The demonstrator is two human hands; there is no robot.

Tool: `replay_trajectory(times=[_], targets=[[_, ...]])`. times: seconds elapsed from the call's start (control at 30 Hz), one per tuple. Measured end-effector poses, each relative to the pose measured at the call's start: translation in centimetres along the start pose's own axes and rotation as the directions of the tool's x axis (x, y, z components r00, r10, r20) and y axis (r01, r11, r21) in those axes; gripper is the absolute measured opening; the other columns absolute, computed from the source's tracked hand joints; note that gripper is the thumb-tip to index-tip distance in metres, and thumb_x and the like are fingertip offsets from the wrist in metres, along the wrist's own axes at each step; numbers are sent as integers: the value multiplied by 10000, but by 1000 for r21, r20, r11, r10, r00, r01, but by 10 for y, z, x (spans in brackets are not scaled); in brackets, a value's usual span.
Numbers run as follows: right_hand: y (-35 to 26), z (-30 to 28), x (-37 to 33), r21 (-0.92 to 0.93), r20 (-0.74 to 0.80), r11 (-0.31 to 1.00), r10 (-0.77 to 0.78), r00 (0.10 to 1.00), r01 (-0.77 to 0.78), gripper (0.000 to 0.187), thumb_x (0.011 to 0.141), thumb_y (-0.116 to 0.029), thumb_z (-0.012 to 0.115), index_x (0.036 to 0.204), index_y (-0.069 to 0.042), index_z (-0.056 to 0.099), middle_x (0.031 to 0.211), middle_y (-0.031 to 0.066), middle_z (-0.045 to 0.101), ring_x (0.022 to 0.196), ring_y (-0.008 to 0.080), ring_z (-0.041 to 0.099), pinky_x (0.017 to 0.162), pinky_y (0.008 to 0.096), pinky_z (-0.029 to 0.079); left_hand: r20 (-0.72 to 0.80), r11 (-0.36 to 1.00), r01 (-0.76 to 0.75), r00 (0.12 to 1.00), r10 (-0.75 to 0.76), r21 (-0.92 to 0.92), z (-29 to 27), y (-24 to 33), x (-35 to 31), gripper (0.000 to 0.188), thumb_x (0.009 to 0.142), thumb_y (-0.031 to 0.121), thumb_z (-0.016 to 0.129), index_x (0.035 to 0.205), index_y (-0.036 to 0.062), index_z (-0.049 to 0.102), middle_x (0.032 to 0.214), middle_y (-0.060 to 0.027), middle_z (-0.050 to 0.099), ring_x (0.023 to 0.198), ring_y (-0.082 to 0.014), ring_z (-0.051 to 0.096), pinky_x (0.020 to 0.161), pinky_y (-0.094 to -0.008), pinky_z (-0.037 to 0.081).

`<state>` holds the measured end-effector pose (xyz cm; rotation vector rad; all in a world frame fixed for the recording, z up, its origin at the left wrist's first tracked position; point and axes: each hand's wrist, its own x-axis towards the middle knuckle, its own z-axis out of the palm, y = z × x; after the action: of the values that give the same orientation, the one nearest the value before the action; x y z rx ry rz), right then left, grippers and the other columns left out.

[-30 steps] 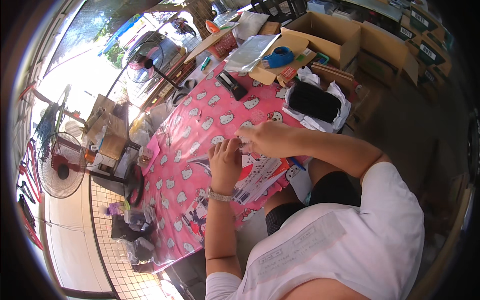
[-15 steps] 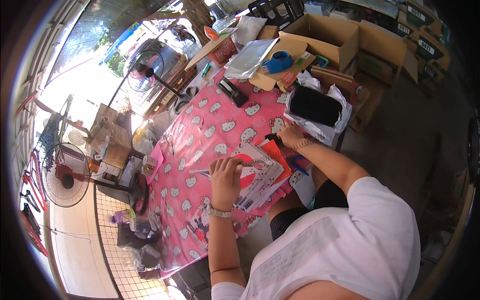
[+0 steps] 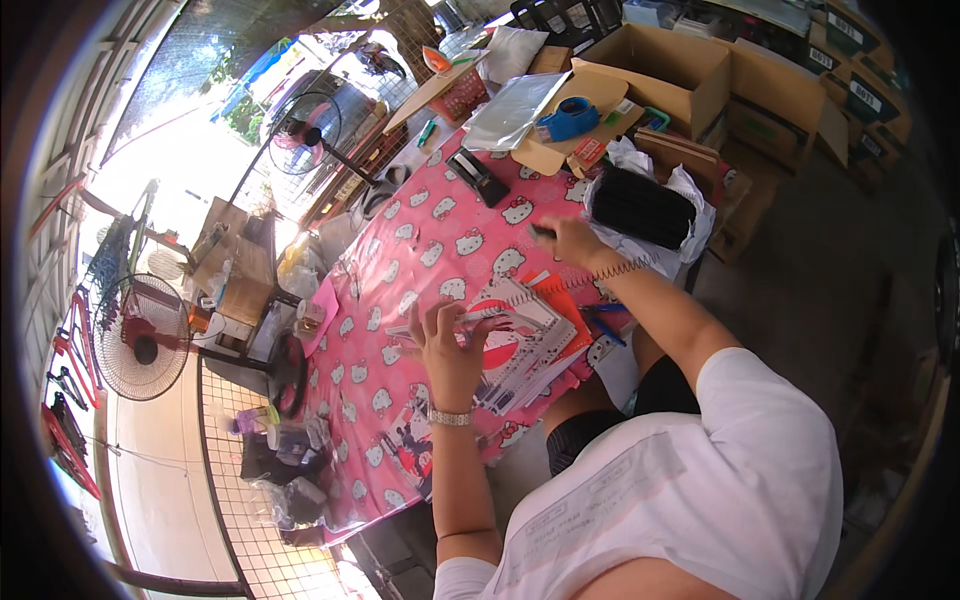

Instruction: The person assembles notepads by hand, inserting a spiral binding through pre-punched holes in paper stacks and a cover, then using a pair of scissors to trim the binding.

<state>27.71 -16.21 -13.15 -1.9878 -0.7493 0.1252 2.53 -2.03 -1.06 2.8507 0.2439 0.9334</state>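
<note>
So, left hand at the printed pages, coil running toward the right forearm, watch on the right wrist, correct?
No: the head view shows the watch on the left wrist. The rest holds: left hand at the printed pages, coil running toward the right forearm.

The wearer's shirt (image 3: 750, 480) is white and short-sleeved, its front bearing a grey rectangular panel (image 3: 590, 500) of small lettering (too faint to make out). The shorts (image 3: 665, 390) are black, with fine paler lines on the left leg. A silvery link band (image 3: 449, 417) encircles the left wrist; the left hand (image 3: 450, 345) and right hand (image 3: 572, 243) are bare.
</note>
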Motion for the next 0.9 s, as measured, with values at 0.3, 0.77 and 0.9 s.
replay_trajectory(times=[0.3, 0.77, 0.9], targets=[[-117, -102, -23, 591, 665, 771, -298, 685, -238, 385, 923, -256, 540, 1107, 71, 624, 1034, 116, 675, 970, 242, 665, 916, 417, 545, -96, 990, -74, 993, 63, -117, -1, 15, 9, 369, 650, 257, 871, 823, 51, 619, 859, -78, 583, 890, -298, 502, 828, -431, 402], [-136, -70, -41, 710, 650, 666, -493, 579, -230, 521, 968, -415, 578, 1395, -144, 451, 1219, 54, 583, 1154, 149, 563, 995, 322, 442, 26, 985, -8, 1000, 12, -173, -9, 5, 9, 348, 656, 257, 852, 876, 88, 642, 919, -51, 591, 981, -296, 506, 865, -441, 396], [-139, -73, -35, 761, 640, 530, -516, 570, -374, 519, 946, -274, 620, 1413, -110, 466, 1251, 31, 572, 1189, 130, 531, 1047, 304, 387, -6, 980, -71, 997, 71, -184, -10, 5, 16, 353, 662, 224, 855, 892, 52, 650, 870, -69, 594, 914, -292, 503, 844, -420, 407]])
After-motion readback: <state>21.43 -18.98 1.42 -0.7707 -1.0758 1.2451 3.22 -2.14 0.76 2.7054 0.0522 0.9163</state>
